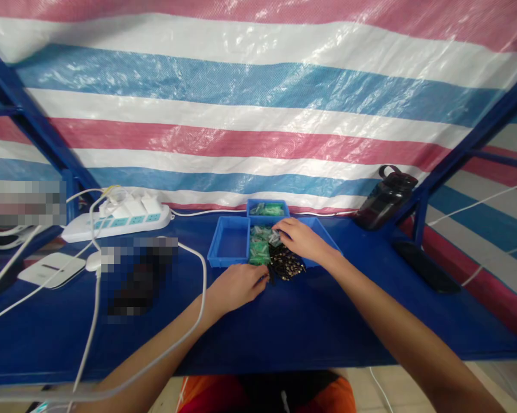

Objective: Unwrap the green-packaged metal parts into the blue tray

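My left hand is closed in a pinch at the near edge of a pile of small black pieces with gold-coloured tips; whatever its fingertips hold is too small to make out. Beyond that pile my right hand reaches in from the right, fingers curled down and closed over small clear pieces. Its grip is too fine to name. Small green and clear pieces lie between the hands, beside an open blue tray. Another blue tray is partly hidden behind my right hand.
A small blue bin at the back holds more green and clear pieces. White power strips with plugs stand left. A white cable loops over my left forearm. At right are a dark bottle and a flat black object.
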{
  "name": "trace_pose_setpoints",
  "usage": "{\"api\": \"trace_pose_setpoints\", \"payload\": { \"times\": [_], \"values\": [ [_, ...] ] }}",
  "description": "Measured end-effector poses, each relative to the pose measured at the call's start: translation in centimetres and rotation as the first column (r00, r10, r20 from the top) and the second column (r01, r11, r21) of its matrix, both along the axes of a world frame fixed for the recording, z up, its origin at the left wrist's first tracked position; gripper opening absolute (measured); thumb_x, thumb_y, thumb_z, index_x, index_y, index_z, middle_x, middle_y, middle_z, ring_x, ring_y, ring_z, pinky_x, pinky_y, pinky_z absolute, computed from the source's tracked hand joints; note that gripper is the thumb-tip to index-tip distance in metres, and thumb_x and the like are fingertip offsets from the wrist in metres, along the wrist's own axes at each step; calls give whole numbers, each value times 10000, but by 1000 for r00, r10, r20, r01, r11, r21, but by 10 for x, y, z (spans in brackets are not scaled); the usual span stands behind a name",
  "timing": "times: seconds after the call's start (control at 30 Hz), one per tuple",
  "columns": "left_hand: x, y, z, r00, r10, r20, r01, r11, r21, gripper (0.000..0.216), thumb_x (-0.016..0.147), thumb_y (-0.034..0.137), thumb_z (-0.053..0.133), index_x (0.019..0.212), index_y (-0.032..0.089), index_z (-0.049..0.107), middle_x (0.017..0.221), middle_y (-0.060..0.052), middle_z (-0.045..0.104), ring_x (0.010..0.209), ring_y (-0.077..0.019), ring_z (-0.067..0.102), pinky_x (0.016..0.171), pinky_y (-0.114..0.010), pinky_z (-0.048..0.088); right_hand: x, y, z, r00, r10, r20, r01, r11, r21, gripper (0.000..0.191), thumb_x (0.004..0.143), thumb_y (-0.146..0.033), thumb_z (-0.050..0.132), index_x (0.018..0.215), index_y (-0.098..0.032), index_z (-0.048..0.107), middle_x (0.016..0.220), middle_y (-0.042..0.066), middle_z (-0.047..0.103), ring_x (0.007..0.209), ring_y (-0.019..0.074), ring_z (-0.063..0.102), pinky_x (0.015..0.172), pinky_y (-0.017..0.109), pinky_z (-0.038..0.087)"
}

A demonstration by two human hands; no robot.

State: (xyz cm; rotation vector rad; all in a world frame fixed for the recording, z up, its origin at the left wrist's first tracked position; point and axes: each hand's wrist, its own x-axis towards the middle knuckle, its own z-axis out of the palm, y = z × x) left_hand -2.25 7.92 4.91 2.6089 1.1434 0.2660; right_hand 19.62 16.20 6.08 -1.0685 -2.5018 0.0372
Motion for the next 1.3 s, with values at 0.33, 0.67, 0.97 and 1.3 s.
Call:
{"api": "trace_pose_setpoints", "payload": {
  "times": [0.33,0.67,0.97,1.3],
  "values": [
    [14,6,-15,897,359,-259,-342,933,108,471,951,369,344,1369,158,397,838,-163,703,773,-328,686,666,-378,505,46,-48,-22,959,-143,-246,119,987,-112,244,889,-150,458,1076,-195,609,1040,75,637,992,209,584,914,349,446],
    [18,7,-26,857,415,-305,-315,891,327,411,985,331,268,1311,161,452,773,-132,700,709,-296,694,604,-341,516,40,-54,-22,969,-52,-240,40,998,-56,215,879,-120,475,1028,-170,622,994,79,632,943,196,601,879,329,464],
    [6,4,-26,948,300,-105,-231,877,421,254,950,221,361,1071,145,570,767,-84,690,640,-200,671,554,-233,460,41,-52,-23,956,-24,-292,28,1000,12,197,872,-121,495,1002,-175,633,983,80,644,960,204,590,884,350,465],
    [13,2,-12,657,332,677,-112,931,-348,338,907,451,451,817,142,556,638,-12,647,444,-95,570,420,-181,463,24,-71,-13,796,-16,-605,-228,918,-324,323,824,-317,626,1116,-191,570,978,68,635,870,177,615,709,287,519]
  ]
}}
